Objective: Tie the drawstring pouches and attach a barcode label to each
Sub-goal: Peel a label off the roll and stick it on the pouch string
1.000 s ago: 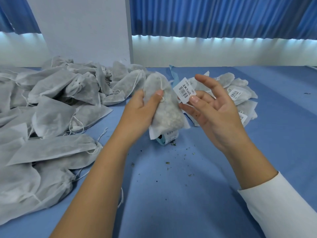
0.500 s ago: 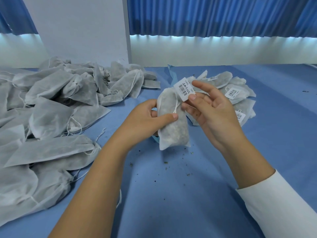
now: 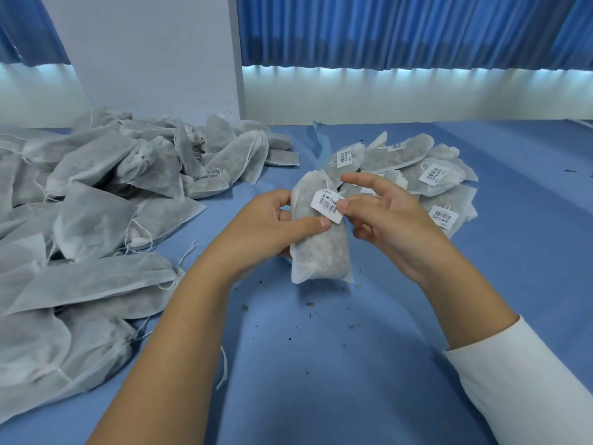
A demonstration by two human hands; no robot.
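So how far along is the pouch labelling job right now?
Done: a small pile of labelled pouches lies at the right. In hand: the left hand grips one pouch while the right hand pinches a barcode label against it. Still to do: a much larger heap of unlabelled pouches at the left.

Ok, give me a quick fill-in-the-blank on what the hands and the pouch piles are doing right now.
The left hand grips exactly ___ grey-white fabric drawstring pouch. The right hand pinches the white paper label, which is printed with a ___. The heap of unlabelled pouches lies on the ___ side of the blue table.
Missing: one; barcode; left.
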